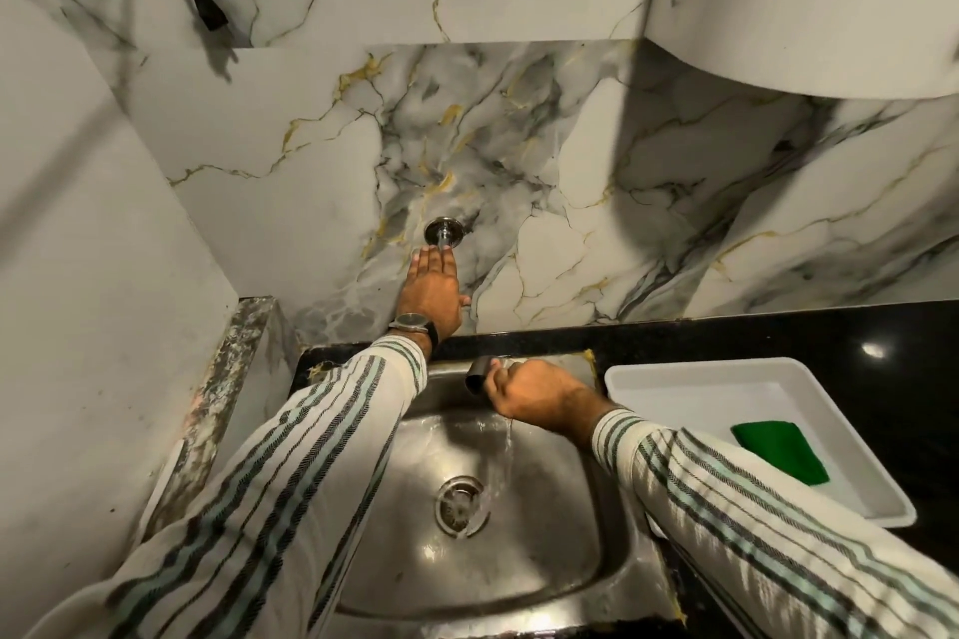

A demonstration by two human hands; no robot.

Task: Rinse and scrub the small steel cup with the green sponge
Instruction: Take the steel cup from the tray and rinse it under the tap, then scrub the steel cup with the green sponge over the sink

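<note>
My right hand (534, 392) grips the small steel cup (477, 375) over the back of the steel sink (560, 581), the cup tipped on its side. Water runs down from under that hand toward the drain (461, 505). My left hand (433, 288) lies flat, fingers together, on the wall tap (442, 231); most of the tap's body is hidden under it. The green sponge (782, 450) lies in the white tray (674, 376) to the right of the sink, apart from both hands.
A black counter (778, 327) runs behind and right of the sink. Marble-patterned wall tiles rise behind it. A white rounded appliance (809, 0) hangs at the upper right. A black plug (207, 13) dangles at the upper left. A speckled ledge (228, 379) borders the sink's left.
</note>
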